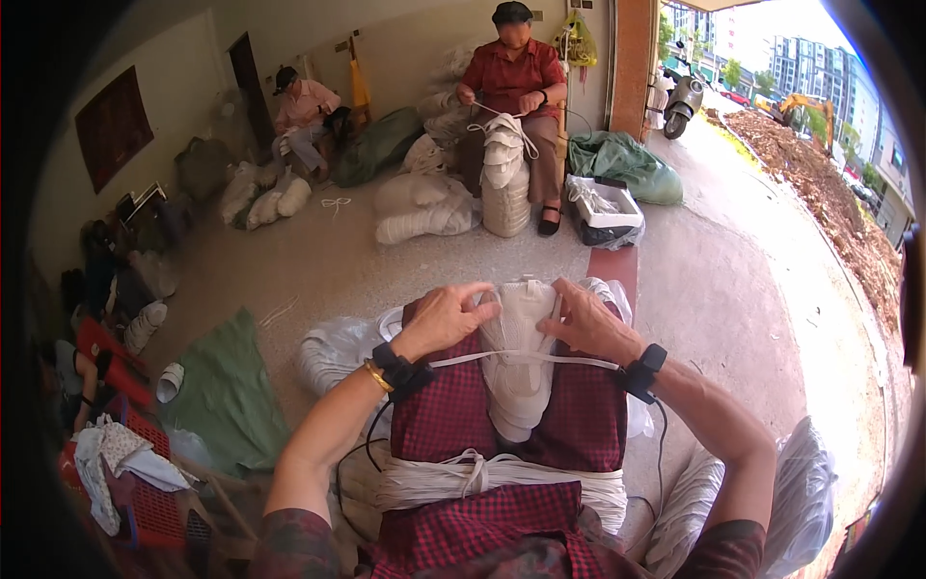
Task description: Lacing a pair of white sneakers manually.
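A white shoe upper (pixel 517 333) stands between my knees, with more nested uppers (pixel 521 410) stacked beneath it. My left hand (pixel 446 318) grips its left edge near the top, thumb and fingers curled in. Across from it, my right hand (pixel 590 320) pinches the right edge; what lies between its fingertips is partly hidden. A white shoelace (pixel 569 359) runs crosswise over the upper, from near one wrist to the other. On my lap lies a bundle of white laces (pixel 550 475), tied in the middle, over a red and black checked apron (pixel 439 410).
Bagged stacks of uppers stand beside me, at left (pixel 338 352) and right (pixel 805 492). A person in red (pixel 511 77) sits opposite, threading laces; another person (pixel 304 116) sits farther back. A green cloth (pixel 222 400) and red plastic basket (pixel 149 492) lie left. A white box (pixel 603 207) is ahead.
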Tool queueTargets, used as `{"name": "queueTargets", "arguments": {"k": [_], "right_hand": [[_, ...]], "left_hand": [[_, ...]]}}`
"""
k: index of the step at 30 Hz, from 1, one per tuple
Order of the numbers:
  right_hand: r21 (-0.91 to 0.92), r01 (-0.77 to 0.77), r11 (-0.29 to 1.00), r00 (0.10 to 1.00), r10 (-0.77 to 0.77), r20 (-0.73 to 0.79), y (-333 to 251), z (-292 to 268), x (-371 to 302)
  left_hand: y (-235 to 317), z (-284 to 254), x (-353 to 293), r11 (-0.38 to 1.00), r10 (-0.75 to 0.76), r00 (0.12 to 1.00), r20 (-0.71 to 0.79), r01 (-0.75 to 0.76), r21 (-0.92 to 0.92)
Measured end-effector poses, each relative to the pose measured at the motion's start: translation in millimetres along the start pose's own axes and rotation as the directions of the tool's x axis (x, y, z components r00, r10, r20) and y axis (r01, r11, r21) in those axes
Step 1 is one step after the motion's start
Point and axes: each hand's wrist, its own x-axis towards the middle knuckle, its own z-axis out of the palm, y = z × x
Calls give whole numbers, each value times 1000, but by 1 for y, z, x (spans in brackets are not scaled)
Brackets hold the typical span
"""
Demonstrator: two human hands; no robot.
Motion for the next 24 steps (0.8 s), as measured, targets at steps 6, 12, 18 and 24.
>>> {"name": "queueTargets", "arguments": {"k": [6,12,18,24], "right_hand": [[45,-7,999,991,12,-132,-3,10,-10],[292,76,953,947,22,-319,9,22,-42],[-111,279,954,950,-291,-110,-4,27,-51],[-245,317,916,927,-353,-122,0,37,-46]], "left_hand": [[-1,21,3,974,109,979,-170,-70,217],[22,12,-21,994,-74,994,-86,66,-84],[31,21,-36,986,165,984,72,-166,-2],[20,-8,-39,997,42,957,286,-19,-80]]}}
